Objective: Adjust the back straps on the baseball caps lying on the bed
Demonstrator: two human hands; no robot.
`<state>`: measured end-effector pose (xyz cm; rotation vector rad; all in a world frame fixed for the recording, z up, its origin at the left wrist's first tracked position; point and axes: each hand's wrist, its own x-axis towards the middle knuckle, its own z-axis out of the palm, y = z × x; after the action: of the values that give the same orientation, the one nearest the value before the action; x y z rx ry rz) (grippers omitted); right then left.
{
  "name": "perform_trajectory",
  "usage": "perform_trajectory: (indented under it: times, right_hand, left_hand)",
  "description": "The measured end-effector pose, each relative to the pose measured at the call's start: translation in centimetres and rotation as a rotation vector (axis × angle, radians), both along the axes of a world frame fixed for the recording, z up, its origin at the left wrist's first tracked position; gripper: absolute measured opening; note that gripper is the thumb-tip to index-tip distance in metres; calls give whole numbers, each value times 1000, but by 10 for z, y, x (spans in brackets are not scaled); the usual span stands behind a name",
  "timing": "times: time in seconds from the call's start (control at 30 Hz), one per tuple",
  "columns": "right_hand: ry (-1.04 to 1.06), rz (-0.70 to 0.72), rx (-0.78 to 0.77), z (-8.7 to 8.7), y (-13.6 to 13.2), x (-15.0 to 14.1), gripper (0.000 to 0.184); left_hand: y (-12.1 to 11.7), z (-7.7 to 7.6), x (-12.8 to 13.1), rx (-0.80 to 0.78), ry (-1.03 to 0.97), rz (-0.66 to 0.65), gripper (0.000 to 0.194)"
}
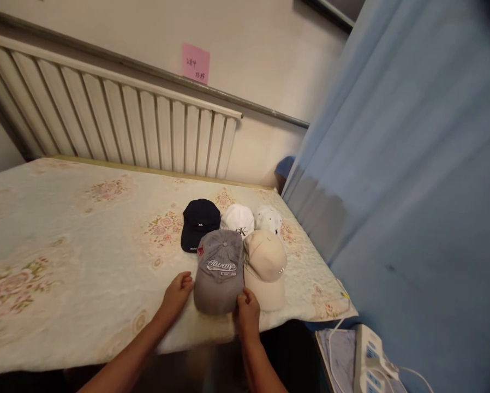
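A grey baseball cap [219,273] with "Always" lettering lies on the bed, its brim towards me. My right hand [249,314] is closed on the right edge of that brim, thumb and fingers pinched together. Just off the brim's left side is my left hand [178,292], its fingers curled in and nothing seen in them. Touching the grey cap's right side is a beige cap [265,259]. Behind them sit a black cap [199,221], a white cap [237,217] with "CK" letters, partly covered by the grey one, and another white cap [268,218].
A floral quilted bedcover [85,262] spreads under the caps. Beyond it are a white radiator [147,123] and a pink note [196,63] on the wall. A blue curtain [392,180] hangs on the right, above a power strip [368,355] with cables.
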<state>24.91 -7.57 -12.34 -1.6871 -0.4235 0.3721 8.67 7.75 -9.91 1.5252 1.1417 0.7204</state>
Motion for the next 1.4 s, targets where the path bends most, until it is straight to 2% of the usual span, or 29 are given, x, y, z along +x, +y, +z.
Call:
perform_trajectory:
  times: [0.17,0.3,0.4,0.53,0.67,0.77,0.83,0.9,0.97,1.07,1.13,1.23,1.3,1.4]
  right_hand:
    - [-101,-59,-90,4,-3,-8,41]
    - [-216,-82,-94,6,-7,-18,39]
    - [-382,-91,-95,0,-10,-22,36]
    - [-528,-94,-104,-10,-15,-23,34]
    - [-625,-31,-91,-15,-22,-25,35]
    - [-628,-12,-81,-14,-29,-28,35]
    - [-573,-6,-82,-9,-33,-31,33]
    - [-470,27,-94,3,-35,-34,31]
    - [-366,77,-117,23,-35,-38,27]
    - [-380,101,-89,64,-32,-48,27]
    - [-464,117,-15,94,-30,-56,39]
    - [-583,216,77,130,-23,-67,58]
    - [-645,272,97,142,-14,-70,64]
    - [-656,356,28,141,3,-67,74]
  left_hand:
    - [-29,-19,-21,196,-31,-120,48]
    - [-42,-35,-32,576,136,-208,42]
    - [-44,-41,-35,705,229,-220,41]
    - [-45,-43,-35,833,311,-235,41]
    - [-51,-44,-37,918,373,-241,40]
    - [-56,-44,-40,922,362,-232,37]
    - [-57,-43,-42,871,319,-228,34]
    - [-58,-36,-44,763,265,-210,34]
    - [-58,-22,-45,629,215,-156,41]
    - [-61,15,-48,534,164,-35,57]
    - [-64,44,-51,535,154,44,65]
    - [-67,82,-57,620,151,81,73]
    - [-65,95,-60,687,238,94,76]
    - [-52,98,-63,640,487,29,79]
